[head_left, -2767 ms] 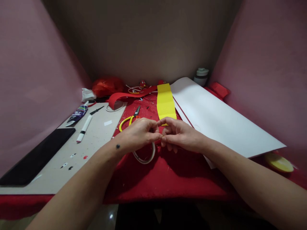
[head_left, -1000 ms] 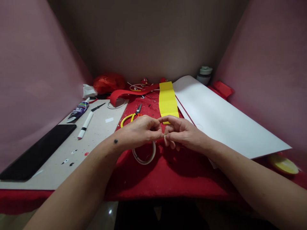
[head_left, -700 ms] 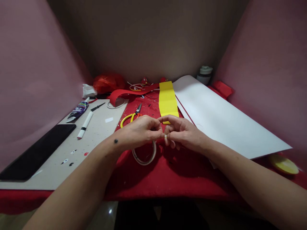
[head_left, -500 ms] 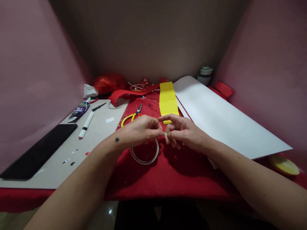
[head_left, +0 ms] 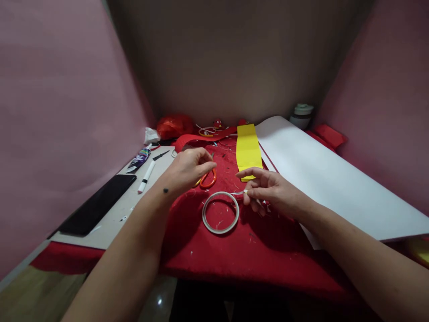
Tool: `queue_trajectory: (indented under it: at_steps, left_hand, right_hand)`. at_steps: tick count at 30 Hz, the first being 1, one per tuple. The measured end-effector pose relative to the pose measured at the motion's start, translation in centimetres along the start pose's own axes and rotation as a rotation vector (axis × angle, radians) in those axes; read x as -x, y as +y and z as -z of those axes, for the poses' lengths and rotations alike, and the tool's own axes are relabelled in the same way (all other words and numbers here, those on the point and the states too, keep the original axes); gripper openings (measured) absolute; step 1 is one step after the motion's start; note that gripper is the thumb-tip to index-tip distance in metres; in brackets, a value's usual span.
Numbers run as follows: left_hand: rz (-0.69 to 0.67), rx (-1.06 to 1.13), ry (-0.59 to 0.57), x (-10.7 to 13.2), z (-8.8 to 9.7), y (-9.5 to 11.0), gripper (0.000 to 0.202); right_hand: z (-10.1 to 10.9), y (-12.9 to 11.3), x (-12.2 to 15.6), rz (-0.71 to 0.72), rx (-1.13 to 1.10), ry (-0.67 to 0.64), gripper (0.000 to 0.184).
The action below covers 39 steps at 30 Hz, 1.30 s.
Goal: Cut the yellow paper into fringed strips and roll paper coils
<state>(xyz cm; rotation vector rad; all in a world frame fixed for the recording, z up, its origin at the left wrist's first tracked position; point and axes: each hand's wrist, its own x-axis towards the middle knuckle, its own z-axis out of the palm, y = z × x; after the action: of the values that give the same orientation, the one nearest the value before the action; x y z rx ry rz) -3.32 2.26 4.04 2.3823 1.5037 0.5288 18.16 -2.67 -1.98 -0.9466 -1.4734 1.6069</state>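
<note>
My right hand [head_left: 268,191] pinches a tiny white and yellow piece [head_left: 246,192] between thumb and fingers, with the index finger stretched out above it. A narrow pale ring, like a thin roll of tape [head_left: 203,213], lies on the red cloth just left of that hand. Between the ring and the pinched piece shows a thin whitish strip [head_left: 237,193]. My left hand [head_left: 196,166] hovers over the scissors [head_left: 209,180], thumb and index finger slightly apart, nothing seen between them. It covers most of the scissors, leaving an orange handle loop visible.
Yellow corrugated paper [head_left: 248,145] lies beyond my right hand, beside a large white sheet [head_left: 321,179]. Left, a grey board [head_left: 114,223] carries a black flat object [head_left: 100,203], a marker [head_left: 146,176] and a glue tube [head_left: 139,158]. A red corrugated strip [head_left: 201,138] lies behind.
My left hand has parted from my right hand and moved over the scissors. The right hand still holds the tiny piece. The whole view has shifted slightly.
</note>
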Motion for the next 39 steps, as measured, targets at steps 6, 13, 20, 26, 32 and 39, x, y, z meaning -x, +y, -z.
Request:
queue_trajectory:
  at_steps: [6, 13, 20, 26, 32, 39]
  left_hand:
    - [0.150, -0.444, -0.119, -0.3, -2.5, -2.7, 0.027]
    - [0.292, 0.150, -0.278, -0.5, -1.7, -3.9, 0.015]
    - [0.277, 1.062, -0.392, 7.5, -0.7, -2.2, 0.022]
    - [0.182, 0.895, -0.656, 12.3, -1.8, 1.0, 0.010]
    - [0.294, 0.968, -0.884, 13.3, -3.2, 2.9, 0.020]
    - [0.294, 1.021, -0.861, 12.8, -4.5, 3.6, 0.018]
  right_hand:
    - [0.1, 0.2, 0.0, 0.017, -0.014, -0.013, 0.037]
    - [0.1, -0.1, 0.1, 0.029, -0.065, -0.017, 0.044]
    - [0.0, -0.3, 0.3, 0.017, -0.086, -0.034, 0.044]
    - [0.5, -0.4, 0.5, 0.004, -0.047, -0.050, 0.048]
    - [0.8, -0.8, 0.5, 0.040, 0.000, -0.055, 0.043]
    - [0.5, -1.1, 0.6, 0.069, 0.008, -0.058, 0.042]
